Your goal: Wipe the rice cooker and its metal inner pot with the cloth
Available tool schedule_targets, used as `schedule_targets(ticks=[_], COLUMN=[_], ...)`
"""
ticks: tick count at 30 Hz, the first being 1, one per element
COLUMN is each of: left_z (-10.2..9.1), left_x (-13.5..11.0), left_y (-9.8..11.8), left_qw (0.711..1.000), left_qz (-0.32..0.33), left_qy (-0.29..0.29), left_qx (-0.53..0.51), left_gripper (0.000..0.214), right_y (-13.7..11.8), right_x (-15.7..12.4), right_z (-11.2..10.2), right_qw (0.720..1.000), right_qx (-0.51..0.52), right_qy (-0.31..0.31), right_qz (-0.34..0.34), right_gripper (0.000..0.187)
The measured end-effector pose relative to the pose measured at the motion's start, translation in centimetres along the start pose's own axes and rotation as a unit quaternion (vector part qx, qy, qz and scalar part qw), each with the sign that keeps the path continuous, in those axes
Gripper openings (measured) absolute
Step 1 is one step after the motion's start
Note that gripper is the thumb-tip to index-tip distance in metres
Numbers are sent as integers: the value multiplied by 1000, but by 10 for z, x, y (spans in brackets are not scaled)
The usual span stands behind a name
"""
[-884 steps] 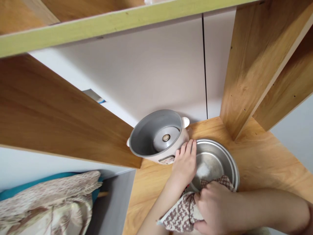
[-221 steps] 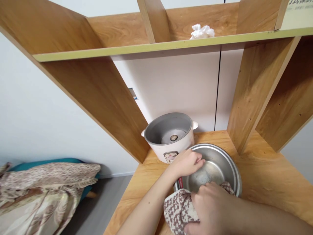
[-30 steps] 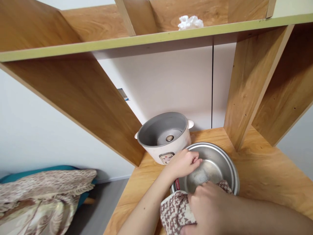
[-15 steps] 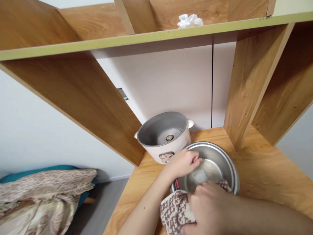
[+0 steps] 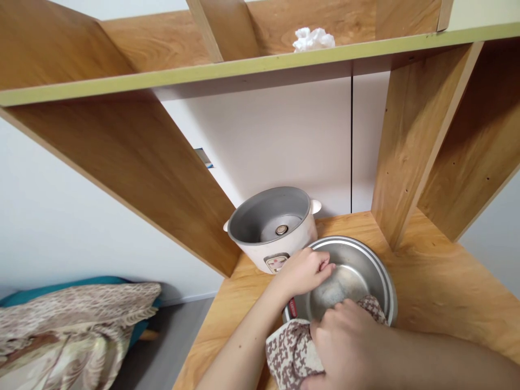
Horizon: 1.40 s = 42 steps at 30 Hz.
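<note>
A round metal rice cooker pot (image 5: 347, 279) stands on the wooden tabletop, a red label on its near left side. My left hand (image 5: 306, 269) is closed over the pot's left rim, fingers curled inward. In my right hand (image 5: 345, 338) is a brown-and-white patterned cloth (image 5: 287, 352), pressed against the near rim. One end of the cloth hangs out to the left, and another part shows inside the pot to the right of my hand. Just behind the pot sits the white rice cooker body (image 5: 254, 254), lidless, with a grey inside.
Upright wooden panels (image 5: 117, 173) flank the tabletop (image 5: 439, 287). Overhead runs a shelf with a yellow-green edge (image 5: 162, 82), holding crumpled white tissue (image 5: 313, 40). At lower left, patterned fabric (image 5: 73, 325) covers something teal beside the grey floor.
My right hand has shifted very slightly with the cloth along the near rim. My left hand stays on the pot, and the view has tilted a touch.
</note>
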State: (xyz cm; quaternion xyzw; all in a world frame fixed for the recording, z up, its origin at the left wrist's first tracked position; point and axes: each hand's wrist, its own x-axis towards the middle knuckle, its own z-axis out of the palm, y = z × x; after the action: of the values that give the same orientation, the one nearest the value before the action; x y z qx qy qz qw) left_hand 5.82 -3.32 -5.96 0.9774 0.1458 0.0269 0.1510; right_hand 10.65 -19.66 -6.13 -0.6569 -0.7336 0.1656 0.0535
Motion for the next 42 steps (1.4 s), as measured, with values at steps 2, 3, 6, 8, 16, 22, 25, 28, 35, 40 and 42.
schedule_targets(ticks=[2, 3, 6, 8, 16, 22, 25, 28, 35, 40, 42], left_z=[0, 0, 1, 1, 1, 1, 1, 1, -1, 0, 0], left_x=[0, 0, 0, 0, 0, 1, 0, 0, 0, 0, 0], left_y=[0, 0, 0, -1, -1, -1, -1, 0, 0, 0, -1], left_qw=[1000, 1000, 1000, 1000, 1000, 1000, 1000, 1000, 1000, 1000, 1000], left_qz=[-1, -2, -3, -4, 0, -1, -3, -6, -7, -4, -3], left_qy=[0, -1, -1, -1, -1, -4, -5, -5, -7, -6, -5], left_qx=[2, 3, 6, 6, 3, 1, -1, -4, -9, -11, -13], left_gripper=[39, 39, 38, 38, 39, 39, 39, 39, 39, 39, 39], right_y=[1, 1, 3, 3, 3, 3, 3, 3, 4, 3, 4], right_x=[0, -1, -1, -1, -3, -5, -4, -3, -3, -4, -4], right_z=[-3, -4, -6, -7, -6, -8, -8, -7, -5, -6, -5], right_qw=[1000, 1000, 1000, 1000, 1000, 1000, 1000, 1000, 1000, 1000, 1000], right_qx=[9, 12, 20, 23, 23, 20, 18, 21, 20, 19, 21], right_qy=[-1, -1, -7, -12, -2, -11, -4, 3, 7, -1, 4], right_qz=[-4, -6, -8, -11, -12, -10, -11, -13, -15, -11, -13], right_gripper=[52, 52, 51, 51, 47, 50, 49, 47, 48, 48, 47])
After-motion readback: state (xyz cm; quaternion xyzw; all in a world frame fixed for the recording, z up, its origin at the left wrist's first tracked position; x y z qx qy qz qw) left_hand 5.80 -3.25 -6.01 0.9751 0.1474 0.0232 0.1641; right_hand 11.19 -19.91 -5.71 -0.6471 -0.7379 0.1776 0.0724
